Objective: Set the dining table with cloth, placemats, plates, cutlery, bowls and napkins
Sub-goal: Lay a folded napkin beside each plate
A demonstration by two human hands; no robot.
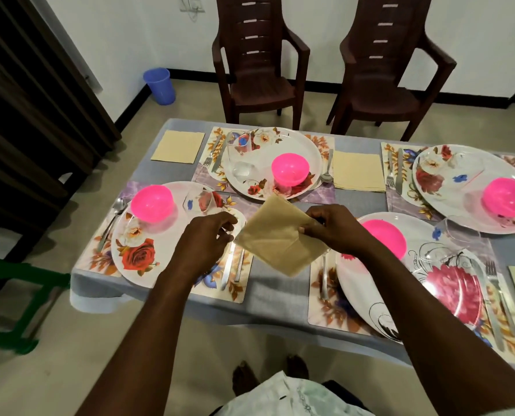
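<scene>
Napkin [280, 238] hangs between both hands, right hand [331, 228] pinching its edge, left hand [206, 238] pinching its corner

Bare grey cloth strip [275, 291] on counter between near-left placemat [238, 291] and near-right placemat [319, 310]: open passage. Knife [227, 265] and fork [240, 265] flank strip's left; spoon [324, 274] its right.

One head-worn wide-angle view looks forward and steeply down from close above the near edge of the table [280, 292]. Floor fills the lower frame; two chairs [259, 61] stand at the top.
</scene>
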